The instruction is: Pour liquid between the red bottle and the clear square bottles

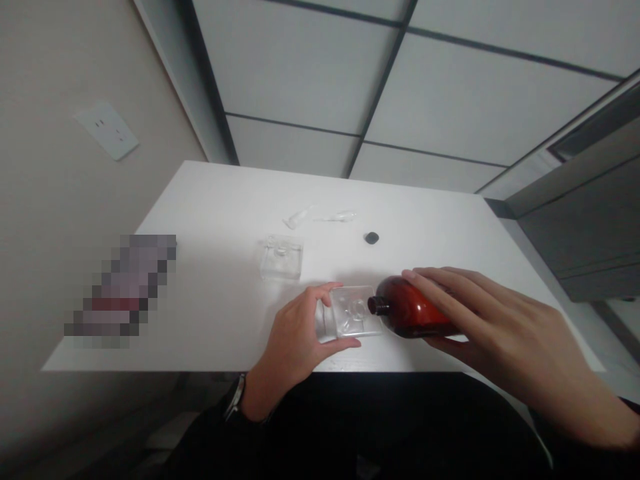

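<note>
My right hand (480, 320) is closed around a reddish-brown bottle (415, 310), tipped on its side with its uncapped neck pointing left. Under the neck is a clear plastic container (353, 312) with a round opening on top. My left hand (305, 327) grips this container from the left, thumb and fingers on opposite edges. Whether liquid is flowing from the bottle I cannot tell. A small dark cap (371, 238) lies on the table beyond the bottle. Farther left stands a second clear box (281, 259) with a similar top.
Two clear plastic pieces (299, 217) lie toward the back of the white table (215, 200). At the left edge is a pixelated flat object (123, 290). The table's front edge runs close to my body. A wall socket (107, 130) is at the left.
</note>
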Demonstrator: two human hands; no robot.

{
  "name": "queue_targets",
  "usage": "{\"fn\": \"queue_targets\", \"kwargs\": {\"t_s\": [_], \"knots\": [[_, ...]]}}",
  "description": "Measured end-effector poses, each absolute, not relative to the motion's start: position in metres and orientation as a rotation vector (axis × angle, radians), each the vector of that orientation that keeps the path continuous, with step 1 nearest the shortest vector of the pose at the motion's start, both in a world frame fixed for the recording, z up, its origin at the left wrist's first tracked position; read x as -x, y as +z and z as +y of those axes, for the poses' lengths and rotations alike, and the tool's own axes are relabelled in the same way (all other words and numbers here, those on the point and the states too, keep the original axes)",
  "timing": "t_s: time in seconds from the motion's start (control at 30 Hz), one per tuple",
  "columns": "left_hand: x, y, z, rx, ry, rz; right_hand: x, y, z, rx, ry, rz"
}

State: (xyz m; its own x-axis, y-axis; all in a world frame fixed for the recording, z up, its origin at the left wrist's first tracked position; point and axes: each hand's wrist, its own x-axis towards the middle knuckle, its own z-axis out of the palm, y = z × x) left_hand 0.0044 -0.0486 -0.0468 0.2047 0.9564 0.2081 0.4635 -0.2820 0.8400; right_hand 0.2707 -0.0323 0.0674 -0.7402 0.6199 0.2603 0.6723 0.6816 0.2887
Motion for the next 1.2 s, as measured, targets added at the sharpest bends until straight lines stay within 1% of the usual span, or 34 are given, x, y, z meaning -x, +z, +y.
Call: {"fn": "queue_targets", "kwargs": {"t_s": [0.2,0.43,1.0,1.2], "knots": [[-0.0044,-0.0456,-0.0490,-1.853,0.977,1.324,-0.2703,0.0694,-0.0326,1.074,-0.537,-2.756],[-0.0038,-0.0459,-0.0478,-1.867,1.015,1.312,-0.2672,0.0717,-0.0324,1.052,-0.588,-2.762],[-0.0050,-0.0475,-0.0473,-1.879,1.023,1.334,-0.2704,0.0717,-0.0311,1.082,-0.547,-2.799],[-0.0042,-0.0460,-0.0470,-1.873,1.029,1.321,-0.2702,0.0759,-0.0321,1.075,-0.586,-2.791]]}}
